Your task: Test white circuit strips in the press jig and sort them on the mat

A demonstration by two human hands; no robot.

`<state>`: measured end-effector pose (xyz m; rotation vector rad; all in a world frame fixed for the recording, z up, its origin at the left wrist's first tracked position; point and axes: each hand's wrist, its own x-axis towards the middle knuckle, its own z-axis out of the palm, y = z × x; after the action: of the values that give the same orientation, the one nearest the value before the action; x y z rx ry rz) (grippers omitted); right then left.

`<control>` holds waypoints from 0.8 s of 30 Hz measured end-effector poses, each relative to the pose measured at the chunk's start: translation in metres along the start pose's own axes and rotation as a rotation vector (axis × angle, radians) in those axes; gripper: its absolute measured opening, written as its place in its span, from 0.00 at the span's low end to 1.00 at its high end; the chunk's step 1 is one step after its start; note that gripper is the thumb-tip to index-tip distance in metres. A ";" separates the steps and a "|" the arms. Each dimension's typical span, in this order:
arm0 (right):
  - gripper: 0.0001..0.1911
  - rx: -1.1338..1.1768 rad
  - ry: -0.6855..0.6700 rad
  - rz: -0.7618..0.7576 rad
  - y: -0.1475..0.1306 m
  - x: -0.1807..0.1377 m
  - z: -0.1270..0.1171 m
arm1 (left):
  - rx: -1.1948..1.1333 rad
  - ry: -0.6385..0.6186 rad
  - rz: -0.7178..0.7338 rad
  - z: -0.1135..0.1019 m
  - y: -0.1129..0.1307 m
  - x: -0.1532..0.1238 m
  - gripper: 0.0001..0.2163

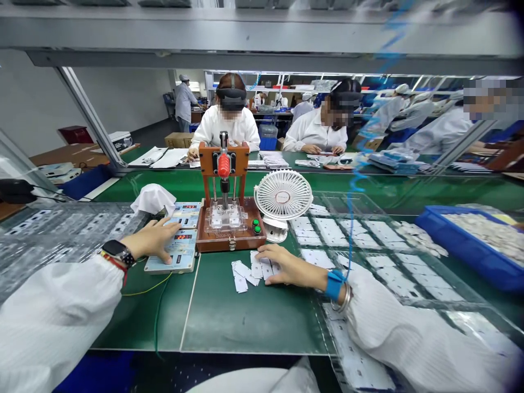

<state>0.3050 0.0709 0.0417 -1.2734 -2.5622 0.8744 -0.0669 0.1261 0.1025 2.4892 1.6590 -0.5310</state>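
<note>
My left hand (158, 240) rests over two stacked-looking control boxes (186, 257) with red digital readouts, its fingers spread and holding nothing. On the green mat, my right hand (286, 266) reaches over a loose group of thin white plates (242, 274). Its fingertips touch the nearest plates, with thumb and fingers apart; the palm side is hidden. Between the hands, farther back, stands a small hand press (223, 196) with a red handle, a clear fixture (225, 218) and two green buttons on its wooden base.
A white fan (283, 195) stands right of the press. Clear trays of white plates (393, 275) fill the right side, beside a blue bin (434, 229) of small pale parts. More clear trays (61, 234) lie left. A blue coiled cord (351, 218) hangs down. Co-workers sit opposite.
</note>
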 end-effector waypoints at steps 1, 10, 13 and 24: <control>0.31 0.000 0.006 -0.004 -0.001 -0.002 -0.005 | 0.073 0.054 -0.054 -0.006 0.015 -0.009 0.37; 0.46 -0.056 -0.147 0.201 0.010 -0.034 -0.024 | -0.138 0.224 0.409 0.030 0.163 -0.046 0.29; 0.37 -0.027 -0.090 0.118 0.011 -0.034 -0.011 | -0.179 0.271 0.360 0.059 0.178 -0.020 0.31; 0.23 0.190 0.109 -0.081 0.022 -0.006 -0.002 | -0.460 0.329 0.536 0.076 0.149 0.004 0.28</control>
<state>0.3246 0.0771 0.0317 -1.1226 -2.3648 0.9772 0.0527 0.0494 0.0148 2.5740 0.9506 0.2965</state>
